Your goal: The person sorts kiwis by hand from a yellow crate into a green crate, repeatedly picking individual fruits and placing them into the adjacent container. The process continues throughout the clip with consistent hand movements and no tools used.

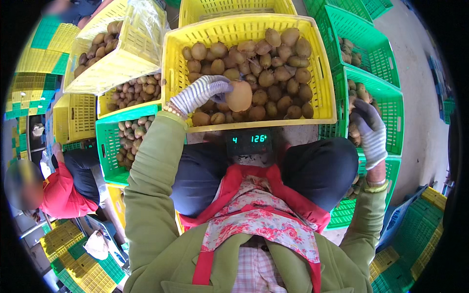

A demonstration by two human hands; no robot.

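My left hand (205, 91), in a striped knit glove, grips a large brown kiwifruit (239, 96) by its left side. It holds the fruit over the front of a yellow plastic crate (249, 126) heaped with kiwifruit (266, 78). On the right, my gloved right hand (368, 126) is bent over a green plastic crate (394, 121), its fingers down among kiwifruit (361, 91). Whether those fingers hold a fruit is hidden. Between my knees, in front of the yellow crate, a digital scale display (250, 141) shows lit green digits.
At left stand a tilted, plastic-lined yellow crate (139, 47) and a green crate (110, 146), both with kiwifruit. Another green crate (377, 51) is at far right. A person in a red top (67, 194) sits at left. Crates (69, 249) are stacked behind.
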